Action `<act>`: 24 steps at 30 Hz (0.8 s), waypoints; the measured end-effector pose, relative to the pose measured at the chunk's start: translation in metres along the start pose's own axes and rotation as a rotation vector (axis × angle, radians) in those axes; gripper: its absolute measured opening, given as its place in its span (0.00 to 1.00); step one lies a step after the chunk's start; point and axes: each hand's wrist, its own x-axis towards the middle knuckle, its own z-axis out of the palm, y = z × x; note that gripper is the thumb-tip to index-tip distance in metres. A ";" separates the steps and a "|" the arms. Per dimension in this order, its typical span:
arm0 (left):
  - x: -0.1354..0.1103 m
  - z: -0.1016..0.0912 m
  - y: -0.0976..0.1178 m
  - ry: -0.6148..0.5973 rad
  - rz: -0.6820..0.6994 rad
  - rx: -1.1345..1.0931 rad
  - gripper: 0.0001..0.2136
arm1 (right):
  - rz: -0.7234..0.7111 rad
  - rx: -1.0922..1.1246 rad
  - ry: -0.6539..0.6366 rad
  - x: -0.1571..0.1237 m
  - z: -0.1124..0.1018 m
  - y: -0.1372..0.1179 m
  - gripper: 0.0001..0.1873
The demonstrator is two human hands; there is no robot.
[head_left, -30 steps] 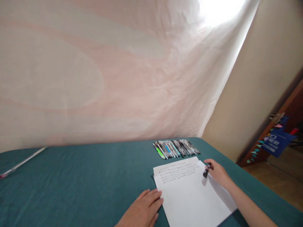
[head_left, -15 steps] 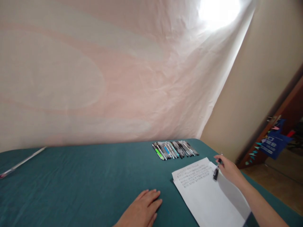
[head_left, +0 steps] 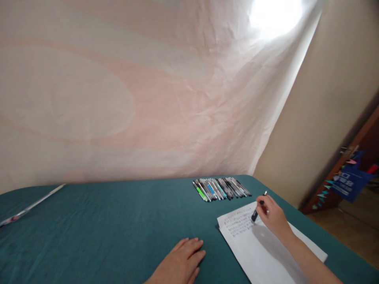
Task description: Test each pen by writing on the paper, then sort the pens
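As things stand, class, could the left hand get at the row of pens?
Probably yes. The left hand lies flat on the teal cloth, and only bare cloth shows between it and the row of pens. The paper and the right hand with its black pen sit off to the side.

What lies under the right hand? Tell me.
Under the right hand, which holds a black pen, lies the white paper, handwritten near its top, on the teal tablecloth. The paper beneath hand and forearm is hidden.

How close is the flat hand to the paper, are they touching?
Apart. The head view shows a strip of teal tablecloth between the left hand and the paper.
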 end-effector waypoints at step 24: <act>-0.003 0.004 0.000 0.013 0.008 0.010 0.21 | 0.062 0.081 -0.089 0.018 0.013 -0.009 0.23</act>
